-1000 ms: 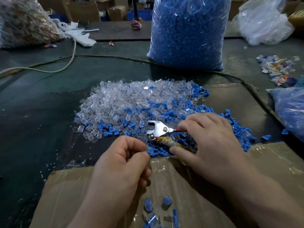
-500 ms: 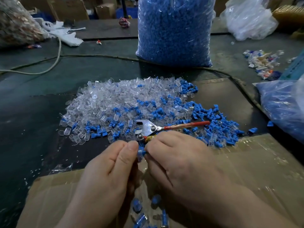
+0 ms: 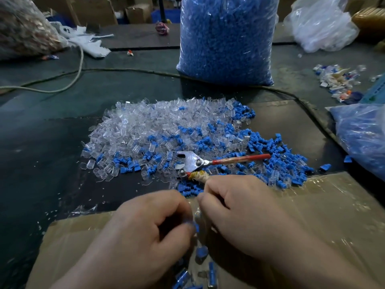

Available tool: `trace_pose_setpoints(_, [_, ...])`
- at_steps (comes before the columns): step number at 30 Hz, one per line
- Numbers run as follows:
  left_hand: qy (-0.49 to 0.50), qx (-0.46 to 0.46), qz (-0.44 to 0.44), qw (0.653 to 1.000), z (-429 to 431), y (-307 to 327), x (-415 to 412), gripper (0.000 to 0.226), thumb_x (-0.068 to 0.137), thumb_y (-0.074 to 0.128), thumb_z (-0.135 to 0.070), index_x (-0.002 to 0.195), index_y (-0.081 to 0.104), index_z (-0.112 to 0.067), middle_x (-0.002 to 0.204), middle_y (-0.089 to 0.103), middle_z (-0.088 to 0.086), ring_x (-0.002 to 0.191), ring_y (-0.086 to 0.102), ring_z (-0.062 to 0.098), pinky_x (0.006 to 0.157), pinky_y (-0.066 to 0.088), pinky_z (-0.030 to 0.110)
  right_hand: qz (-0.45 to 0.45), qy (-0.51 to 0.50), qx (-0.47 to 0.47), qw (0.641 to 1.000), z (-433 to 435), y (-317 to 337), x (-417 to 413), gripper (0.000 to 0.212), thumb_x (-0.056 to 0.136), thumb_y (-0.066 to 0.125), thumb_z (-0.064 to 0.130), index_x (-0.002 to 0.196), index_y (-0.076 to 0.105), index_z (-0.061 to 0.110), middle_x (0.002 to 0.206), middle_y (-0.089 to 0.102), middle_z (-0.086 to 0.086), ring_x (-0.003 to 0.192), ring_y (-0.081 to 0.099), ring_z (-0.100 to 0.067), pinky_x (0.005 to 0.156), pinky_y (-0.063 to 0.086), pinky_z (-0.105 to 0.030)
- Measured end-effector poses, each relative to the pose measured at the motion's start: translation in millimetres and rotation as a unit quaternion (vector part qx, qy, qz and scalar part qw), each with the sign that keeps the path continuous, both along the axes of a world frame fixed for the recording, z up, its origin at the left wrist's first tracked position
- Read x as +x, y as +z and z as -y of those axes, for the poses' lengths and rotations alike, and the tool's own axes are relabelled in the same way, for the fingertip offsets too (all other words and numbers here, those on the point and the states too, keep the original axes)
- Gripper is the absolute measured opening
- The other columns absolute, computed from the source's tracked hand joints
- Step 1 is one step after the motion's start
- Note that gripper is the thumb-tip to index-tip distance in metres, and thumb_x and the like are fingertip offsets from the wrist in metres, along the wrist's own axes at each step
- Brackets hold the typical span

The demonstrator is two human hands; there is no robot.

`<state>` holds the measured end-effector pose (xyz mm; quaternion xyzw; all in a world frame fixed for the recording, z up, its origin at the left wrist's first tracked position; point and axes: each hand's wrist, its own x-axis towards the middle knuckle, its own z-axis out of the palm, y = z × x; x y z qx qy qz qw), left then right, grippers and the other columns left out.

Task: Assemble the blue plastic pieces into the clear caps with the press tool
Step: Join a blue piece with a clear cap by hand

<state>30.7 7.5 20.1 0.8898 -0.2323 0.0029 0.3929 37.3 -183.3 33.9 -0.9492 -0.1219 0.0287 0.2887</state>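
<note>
A heap of clear caps [image 3: 150,126] mixed with blue plastic pieces [image 3: 277,161] covers the dark table ahead of me. The press tool [image 3: 200,163], metal-headed with a red handle, lies on the heap, untouched. My left hand [image 3: 145,230] and my right hand [image 3: 239,211] meet fingertip to fingertip over the cardboard sheet [image 3: 333,215]. Together they pinch a small blue piece and clear cap [image 3: 196,226], mostly hidden by my fingers. Several assembled pieces [image 3: 201,252] lie on the cardboard below my hands.
A tall clear bag of blue pieces [image 3: 227,40] stands behind the heap. A second bag of blue parts [image 3: 364,138] sits at the right edge. A cable [image 3: 125,70] crosses the table, and scrap parts [image 3: 341,80] lie far right.
My right hand left the press tool and came back to meet the left hand. Both hands then drew toward me over the cardboard, pinching the small piece.
</note>
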Motion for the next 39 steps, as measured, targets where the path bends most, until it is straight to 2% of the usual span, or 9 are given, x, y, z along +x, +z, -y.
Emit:
trace_pose_setpoints(4, [-0.032, 0.085, 0.038, 0.995, 3, -2, -2, 0.015, 0.072, 0.061, -0.049, 0.081, 0.062, -0.036, 0.079, 0.059, -0.02, 0.073, 0.058, -0.003, 0.059, 0.05, 0.024, 0.085, 0.017, -0.118, 0.989, 0, -12, 4, 0.027, 0.088, 0.037, 0.058, 0.097, 0.046, 0.034, 0.088, 0.051, 0.013, 0.082, 0.051, -0.01, 0.068, 0.041, -0.033])
trace_pose_setpoints(7, [0.116, 0.078, 0.062, 0.988, -2, -8, 5, 0.029, 0.076, 0.057, -0.059, 0.101, 0.061, -0.044, 0.091, 0.055, -0.029, 0.081, 0.057, -0.005, 0.064, 0.044, 0.019, 0.09, 0.024, -0.123, 0.988, -1, -15, 9, 0.034, 0.088, 0.039, 0.061, 0.112, 0.044, 0.037, 0.095, 0.05, 0.013, 0.088, 0.053, -0.013, 0.069, 0.045, -0.035])
trace_pose_setpoints(10, [0.19, 0.143, 0.075, 0.968, -6, -15, 15, 0.043, 0.084, 0.057, -0.055, 0.123, 0.062, -0.037, 0.109, 0.053, -0.023, 0.094, 0.057, 0.006, 0.079, 0.045, 0.029, 0.101, 0.047, -0.131, 0.985, -8, -17, 12, 0.039, 0.089, 0.04, 0.061, 0.12, 0.041, 0.038, 0.106, 0.05, 0.012, 0.099, 0.052, -0.016, 0.074, 0.048, -0.037])
trace_pose_setpoints(12, [0.165, 0.182, 0.066, 0.967, -2, -17, 17, 0.041, 0.087, 0.056, -0.052, 0.122, 0.066, -0.032, 0.111, 0.059, -0.014, 0.105, 0.058, 0.014, 0.089, 0.048, 0.033, 0.112, 0.058, -0.15, 0.981, -14, -18, 13, 0.039, 0.09, 0.037, 0.062, 0.119, 0.042, 0.036, 0.107, 0.048, 0.009, 0.103, 0.051, -0.019, 0.075, 0.047, -0.038])
trace_pose_setpoints(16, [0.149, 0.199, 0.055, 0.967, 3, -15, 16, 0.03, 0.084, 0.06, -0.047, 0.109, 0.07, -0.035, 0.096, 0.061, -0.015, 0.098, 0.059, 0.014, 0.084, 0.05, 0.033, 0.111, 0.074, -0.178, 0.975, -17, -18, 16, 0.037, 0.093, 0.033, 0.062, 0.114, 0.043, 0.033, 0.099, 0.043, 0.005, 0.096, 0.052, -0.022, 0.066, 0.041, -0.037])
trace_pose_setpoints(25, [0.132, 0.149, 0.04, 0.979, 5, -18, 18, 0.011, 0.083, 0.069, -0.037, 0.088, 0.06, -0.04, 0.086, 0.057, -0.025, 0.091, 0.051, 0.001, 0.078, 0.045, 0.026, 0.098, 0.089, -0.168, 0.977, -14, -15, 17, 0.021, 0.098, 0.037, 0.051, 0.097, 0.043, 0.031, 0.088, 0.036, 0.009, 0.077, 0.041, -0.015, 0.058, 0.034, -0.033])
trace_pose_setpoints(31, [0.208, 0.067, 0.018, 0.976, 7, -21, 17, 0.008, 0.075, 0.066, -0.04, 0.078, 0.059, -0.038, 0.075, 0.062, -0.022, 0.084, 0.056, -0.006, 0.059, 0.034, 0.011, 0.103, 0.084, -0.143, 0.981, -11, -16, 17, 0.02, 0.098, 0.041, 0.045, 0.095, 0.052, 0.029, 0.089, 0.048, 0.008, 0.082, 0.05, -0.015, 0.068, 0.046, -0.036])
trace_pose_setpoints(34, [0.249, -0.028, 0.012, 0.968, 7, -24, 15, 0.016, 0.073, 0.07, -0.039, 0.085, 0.06, -0.044, 0.084, 0.065, -0.034, 0.079, 0.06, -0.01, 0.052, 0.039, 0.011, 0.087, 0.059, -0.119, 0.987, -8, -14, 19, 0.024, 0.097, 0.039, 0.047, 0.103, 0.056, 0.031, 0.095, 0.053, 0.01, 0.087, 0.052, -0.013, 0.077, 0.048, -0.035])
trace_pose_setpoints(39, [0.214, -0.177, -0.041, 0.96, 7, -26, 15, 0.048, 0.079, 0.077, -0.015, 0.104, 0.062, -0.053, 0.089, 0.069, -0.014, 0.068, 0.064, 0.005, 0.059, 0.057, 0.025, -0.008, 0.011, 0.037, 0.999, -3, -7, 17, 0.02, 0.097, 0.043, 0.047, 0.097, 0.061, 0.038, 0.085, 0.058, 0.018, 0.08, 0.052, 0.003, 0.069, 0.045, -0.022])
